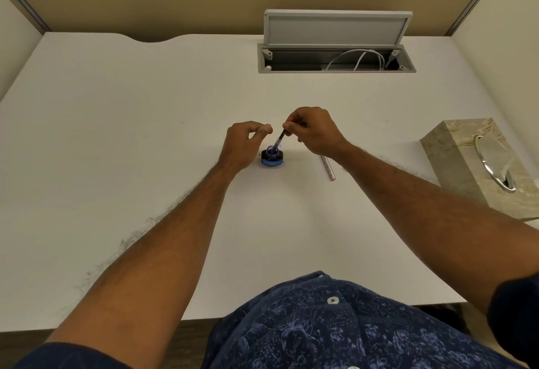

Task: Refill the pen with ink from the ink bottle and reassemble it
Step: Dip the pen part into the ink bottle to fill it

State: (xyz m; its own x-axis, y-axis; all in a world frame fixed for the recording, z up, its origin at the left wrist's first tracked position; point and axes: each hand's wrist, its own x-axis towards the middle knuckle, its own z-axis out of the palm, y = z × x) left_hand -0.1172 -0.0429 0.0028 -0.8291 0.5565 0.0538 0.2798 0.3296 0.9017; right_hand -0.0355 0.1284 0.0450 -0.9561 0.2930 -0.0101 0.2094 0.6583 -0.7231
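A small open ink bottle [272, 157] with a blue label stands on the white desk [145, 135], blue ink visible in its mouth. My right hand [316, 131] pinches the upper end of the pen's inner section [280, 139], which slants down with its tip in the bottle's mouth. My left hand [243, 144] hovers just left of the bottle, thumb and fingers curled and apart, holding nothing. A silver pen barrel [328, 168] lies on the desk to the right of the bottle, partly under my right wrist.
A marbled tissue box [455, 164] with a metal-rimmed opening sits at the right edge. An open cable hatch [335, 59] with white cords lies at the back of the desk, its lid raised. Partition walls enclose the desk.
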